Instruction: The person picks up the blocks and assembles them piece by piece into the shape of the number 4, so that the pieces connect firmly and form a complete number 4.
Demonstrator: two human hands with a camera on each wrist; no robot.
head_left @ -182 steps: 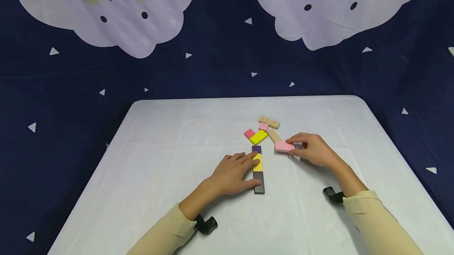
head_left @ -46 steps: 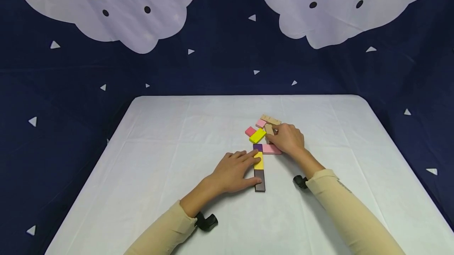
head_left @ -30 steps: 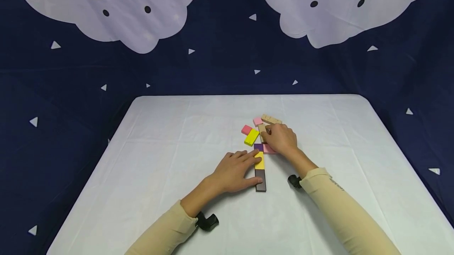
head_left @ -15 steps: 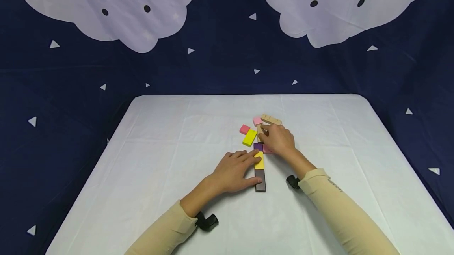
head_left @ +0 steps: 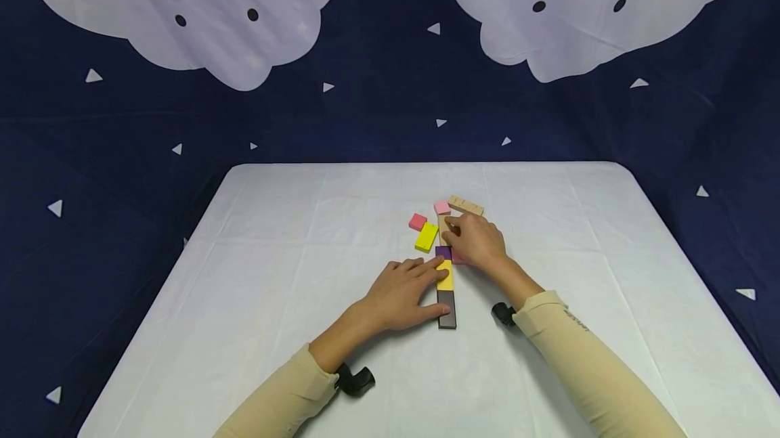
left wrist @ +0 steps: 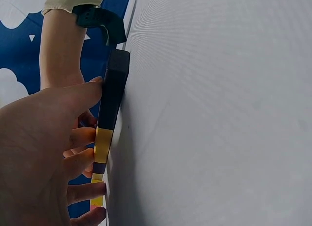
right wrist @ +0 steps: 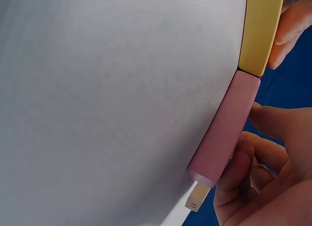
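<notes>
In the head view, a dark grey block (head_left: pixel 447 318), a yellow block (head_left: pixel 447 282) and a purple block (head_left: pixel 443 252) form a straight line. My left hand (head_left: pixel 396 297) rests along it, thumb on the grey block and fingertips on the yellow one. My right hand (head_left: pixel 478 242) pinches a plain wooden block (head_left: pixel 443 227) just beyond the purple end. Largely covered by that hand, a pink block (head_left: pixel 460 258) juts out right of the purple one. The right wrist view shows this pink block (right wrist: pixel 226 128) lying end-on to the line's side, beneath my right fingers.
Left of the wooden block lie a bright yellow block (head_left: pixel 426 237) and a deep pink block (head_left: pixel 417 221). Behind it are a light pink block (head_left: pixel 442 207) and a marked wooden block (head_left: pixel 466 205). A white cloth covers the table (head_left: pixel 244 289).
My right hand has left the pink block, now beside the purple one, and slid the wooden block leftward. The bright yellow and deep pink blocks have shifted left. My left hand stays put.
</notes>
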